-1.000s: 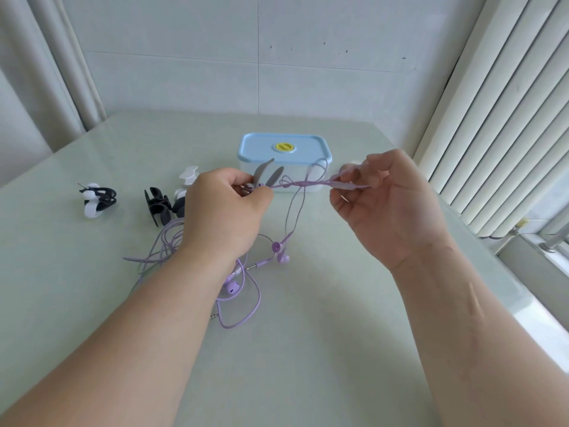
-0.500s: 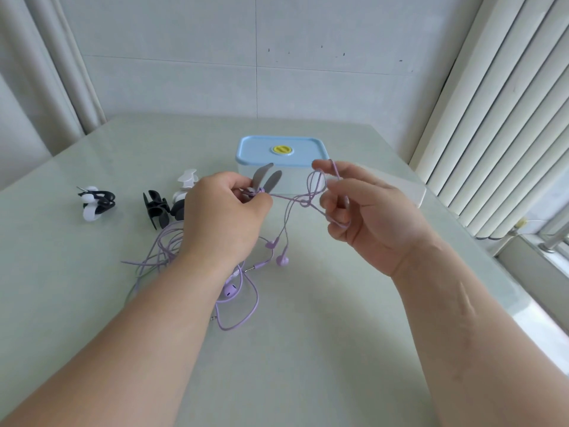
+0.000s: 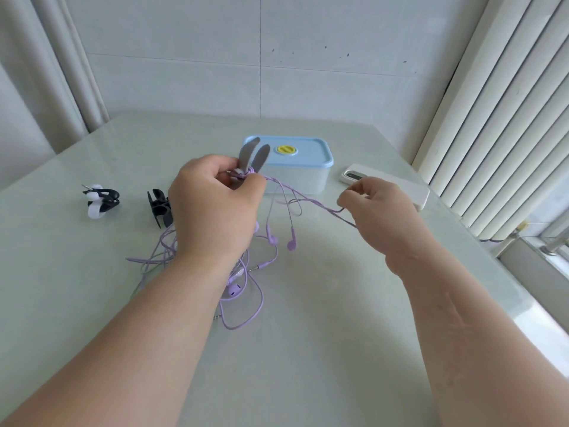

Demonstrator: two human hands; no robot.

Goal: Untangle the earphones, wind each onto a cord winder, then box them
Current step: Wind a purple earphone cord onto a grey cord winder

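Winders lie at the left of the worktop [image 3: 308, 349]: a white winder [image 3: 100, 200] wound with black cord, and a black winder [image 3: 158, 208] near it. My left hand [image 3: 215, 208] pinches a grey rabbit-eared winder [image 3: 254, 157], raised in front of the blue-lidded box [image 3: 300, 167], above a loose purple tangle [image 3: 235, 291] lying on the worktop. From the grey winder a purple earphone cord [image 3: 308, 200] runs to my right hand [image 3: 381, 211], which is held apart from the left and pinches the cord near a white case [image 3: 391, 186].
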